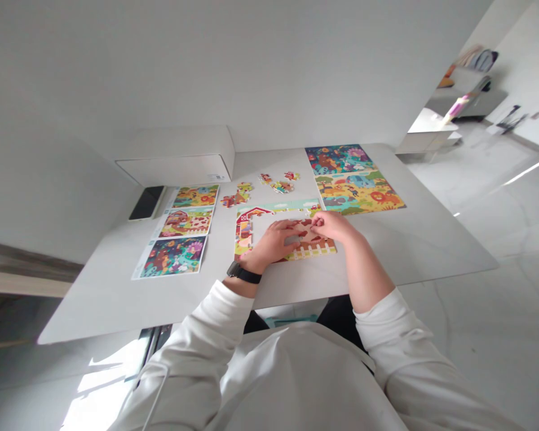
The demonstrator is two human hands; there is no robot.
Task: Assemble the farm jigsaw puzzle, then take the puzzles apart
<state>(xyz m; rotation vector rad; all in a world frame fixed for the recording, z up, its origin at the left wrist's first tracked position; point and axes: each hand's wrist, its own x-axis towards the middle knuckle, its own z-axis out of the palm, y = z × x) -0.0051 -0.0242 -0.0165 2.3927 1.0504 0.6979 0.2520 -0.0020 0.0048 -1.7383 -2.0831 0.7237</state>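
A phone (146,203) lies on a pale table (224,281) in front of a white box (175,170), at the left of a column of three printed pictures (186,222): a savanna scene at the top, a farm in the middle and dark-toned animals nearest the seated person. To their right, loose puzzle pieces (228,202) lie scattered, some near the box and others farther right, just beyond a partly assembled farm puzzle (317,240). The puzzle lies flat before the person, with a red barn at its left, a white fence along its near edge and a gap in its middle. The left hand (273,243), a black watch (247,275) at its wrist, rests palm down over the puzzle, thumb and fingers apart. The right hand (332,225) bends over the puzzle's right side, fingertips drawn together; whether they pinch a piece cannot be told. Beyond it lie two colorful animal pictures, a dark one (339,159) above a yellow savanna (359,193).
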